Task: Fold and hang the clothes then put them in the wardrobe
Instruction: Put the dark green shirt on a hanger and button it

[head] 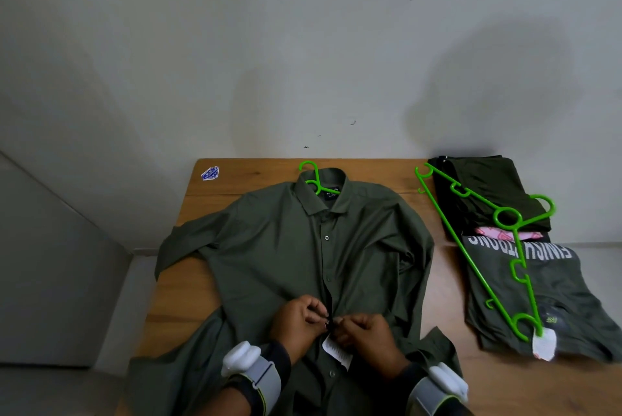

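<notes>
An olive green button-up shirt (286, 247) lies spread face up on the wooden table (242, 176), sleeves out to both sides. A green hanger (314, 180) sits inside its collar, hook poking out at the top. My left hand (298, 321) and my right hand (365, 335) meet at the shirt's front placket, low on the shirt. Each pinches one edge of the placket at a button. A white tag (336, 350) shows just below my fingers.
At the right lies a grey printed T-shirt (538, 308) with a second green hanger (484, 247) across it. Behind it sit folded dark clothes (484, 190) and a pink item (505, 234). A blue sticker (210, 173) marks the table's far left corner. A wall stands behind.
</notes>
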A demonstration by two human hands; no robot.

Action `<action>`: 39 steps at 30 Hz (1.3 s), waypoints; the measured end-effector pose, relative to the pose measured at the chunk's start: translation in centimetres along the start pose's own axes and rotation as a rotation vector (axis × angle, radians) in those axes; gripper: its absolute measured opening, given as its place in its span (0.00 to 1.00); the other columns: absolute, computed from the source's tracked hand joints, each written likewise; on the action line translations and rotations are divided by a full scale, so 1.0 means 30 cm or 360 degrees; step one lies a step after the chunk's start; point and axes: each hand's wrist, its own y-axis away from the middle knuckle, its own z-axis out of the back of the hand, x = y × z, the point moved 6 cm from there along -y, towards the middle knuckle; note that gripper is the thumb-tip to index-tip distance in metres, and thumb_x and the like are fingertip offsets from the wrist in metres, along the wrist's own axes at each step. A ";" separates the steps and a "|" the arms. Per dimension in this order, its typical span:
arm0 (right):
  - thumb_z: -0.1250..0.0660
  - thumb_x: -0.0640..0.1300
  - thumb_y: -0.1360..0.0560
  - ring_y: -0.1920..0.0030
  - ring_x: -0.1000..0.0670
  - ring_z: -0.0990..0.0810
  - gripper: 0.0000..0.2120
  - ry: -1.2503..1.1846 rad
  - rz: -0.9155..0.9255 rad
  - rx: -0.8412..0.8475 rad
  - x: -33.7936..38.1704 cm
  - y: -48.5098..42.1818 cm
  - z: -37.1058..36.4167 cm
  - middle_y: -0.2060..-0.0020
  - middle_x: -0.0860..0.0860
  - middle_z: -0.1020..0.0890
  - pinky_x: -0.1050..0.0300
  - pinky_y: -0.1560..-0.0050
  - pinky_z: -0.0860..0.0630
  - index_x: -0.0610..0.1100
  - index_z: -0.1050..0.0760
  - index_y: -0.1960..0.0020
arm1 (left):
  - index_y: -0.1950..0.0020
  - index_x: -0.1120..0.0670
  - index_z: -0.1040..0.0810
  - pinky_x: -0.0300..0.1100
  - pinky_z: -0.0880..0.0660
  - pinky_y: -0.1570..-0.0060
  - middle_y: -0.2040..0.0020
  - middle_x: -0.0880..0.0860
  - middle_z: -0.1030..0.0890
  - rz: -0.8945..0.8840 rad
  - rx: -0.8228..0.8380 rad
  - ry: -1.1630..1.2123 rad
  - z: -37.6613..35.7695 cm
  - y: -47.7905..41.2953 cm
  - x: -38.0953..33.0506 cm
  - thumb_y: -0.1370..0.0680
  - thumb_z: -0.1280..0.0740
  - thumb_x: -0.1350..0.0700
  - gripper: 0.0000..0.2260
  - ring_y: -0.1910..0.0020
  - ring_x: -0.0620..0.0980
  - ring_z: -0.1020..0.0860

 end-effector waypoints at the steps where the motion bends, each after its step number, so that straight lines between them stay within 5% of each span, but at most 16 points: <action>1: 0.33 0.33 0.24 0.72 0.55 0.25 0.09 -0.0010 -0.0013 0.0014 0.004 0.001 -0.001 0.70 0.43 0.21 0.64 0.69 0.28 0.34 0.18 0.60 | 0.62 0.49 0.24 0.42 0.23 0.60 0.69 0.49 0.19 0.0045 -0.0002 0.0061 -0.006 0.002 0.000 0.30 0.27 0.65 0.12 0.68 0.44 0.21; 7: 0.26 0.38 0.29 0.69 0.55 0.22 0.04 0.0303 0.0156 -0.0049 0.056 0.009 0.008 0.71 0.48 0.17 0.59 0.65 0.26 0.40 0.17 0.62 | 0.53 0.55 0.28 0.40 0.24 0.69 0.68 0.55 0.22 0.0405 -0.0152 0.0659 -0.029 0.013 -0.008 0.30 0.32 0.65 0.09 0.71 0.49 0.24; 13: 0.26 0.37 0.28 0.68 0.55 0.20 0.03 0.0283 0.0283 -0.0061 0.116 0.041 0.003 0.69 0.45 0.16 0.62 0.65 0.24 0.38 0.17 0.60 | 0.53 0.56 0.32 0.40 0.24 0.67 0.67 0.55 0.20 0.0298 -0.0152 0.0558 -0.017 0.011 -0.020 0.28 0.31 0.70 0.13 0.67 0.49 0.23; 18: 0.33 0.34 0.23 0.70 0.54 0.26 0.06 0.0158 0.0162 0.0064 0.126 0.021 -0.001 0.71 0.49 0.21 0.62 0.68 0.30 0.37 0.22 0.59 | 0.58 0.48 0.37 0.49 0.27 0.60 0.70 0.46 0.25 -0.0046 -0.0212 0.0141 0.013 -0.006 -0.027 0.29 0.32 0.56 0.12 0.69 0.45 0.29; 22: 0.39 0.35 0.20 0.70 0.55 0.30 0.08 0.0399 0.0207 0.0130 0.140 0.012 -0.014 0.70 0.49 0.26 0.62 0.69 0.34 0.39 0.26 0.58 | 0.57 0.39 0.35 0.54 0.25 0.51 0.64 0.43 0.22 -0.0131 -0.0225 0.0001 0.008 -0.013 -0.005 0.31 0.38 0.43 0.08 0.61 0.49 0.22; 25: 0.40 0.36 0.19 0.69 0.54 0.30 0.13 0.0637 0.0164 0.0251 0.138 0.004 -0.019 0.70 0.47 0.27 0.59 0.66 0.33 0.43 0.28 0.62 | 0.44 0.39 0.32 0.48 0.29 0.44 0.52 0.40 0.22 -0.0310 -0.0221 -0.0545 0.004 0.021 -0.081 0.25 0.37 0.48 0.10 0.46 0.45 0.24; 29: 0.37 0.44 0.23 0.57 0.44 0.20 0.12 0.1602 0.0061 0.0532 0.097 0.000 -0.003 0.58 0.38 0.19 0.61 0.63 0.33 0.38 0.20 0.58 | 0.25 0.38 0.44 0.47 0.41 0.33 0.27 0.46 0.41 -0.0292 0.0068 -0.1380 -0.044 0.050 -0.040 0.27 0.38 0.49 0.31 0.28 0.50 0.40; 31: 0.36 0.45 0.25 0.52 0.46 0.18 0.09 0.1666 0.0122 0.0409 0.115 0.000 0.026 0.54 0.43 0.17 0.63 0.63 0.31 0.42 0.19 0.53 | 0.26 0.40 0.41 0.52 0.40 0.34 0.26 0.51 0.43 -0.0382 -0.0022 -0.1452 -0.040 0.074 -0.030 0.34 0.37 0.44 0.36 0.27 0.54 0.38; 34: 0.34 0.46 0.28 0.50 0.44 0.20 0.09 0.1679 0.0640 -0.0146 0.203 -0.008 0.082 0.52 0.47 0.19 0.54 0.53 0.26 0.49 0.22 0.48 | 0.28 0.45 0.32 0.58 0.40 0.35 0.24 0.55 0.38 -0.0487 -0.0190 -0.1411 -0.023 0.072 -0.023 0.40 0.36 0.37 0.40 0.28 0.58 0.34; 36: 0.29 0.50 0.33 0.48 0.42 0.22 0.19 0.1895 0.0913 -0.0420 0.223 -0.007 0.094 0.46 0.48 0.22 0.49 0.51 0.25 0.52 0.24 0.42 | 0.26 0.45 0.35 0.61 0.45 0.33 0.22 0.55 0.40 -0.0494 -0.0200 -0.1447 -0.019 0.048 -0.023 0.37 0.36 0.36 0.40 0.25 0.58 0.40; 39: 0.31 0.62 0.34 0.32 0.34 0.32 0.36 0.2093 0.0781 -0.0360 0.186 -0.059 0.095 0.28 0.43 0.33 0.36 0.39 0.29 0.60 0.36 0.28 | 0.24 0.44 0.37 0.65 0.49 0.32 0.21 0.54 0.42 -0.0414 -0.0249 -0.1556 0.006 -0.037 -0.015 0.29 0.40 0.33 0.35 0.24 0.61 0.43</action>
